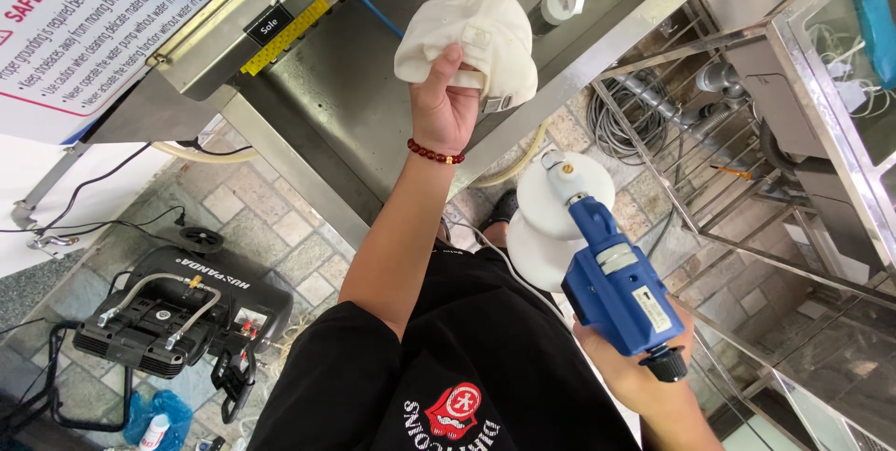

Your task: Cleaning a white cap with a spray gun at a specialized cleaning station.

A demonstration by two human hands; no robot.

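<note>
The right hand (644, 367) is mostly hidden behind the blue power tool (611, 278) it grips, its white round head (551, 218) pointing up. The left hand (443, 105), arm outstretched, pinches a cream cap (471, 31) by its brim over the steel sink (373, 87).

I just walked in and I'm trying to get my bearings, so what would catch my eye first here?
Probably the cream cap, held up by the left hand over the steel sink at top centre. Next, the blue power tool with a round white head, gripped in the right hand at lower right. A black machine sits on the tiled floor at lower left.
</note>
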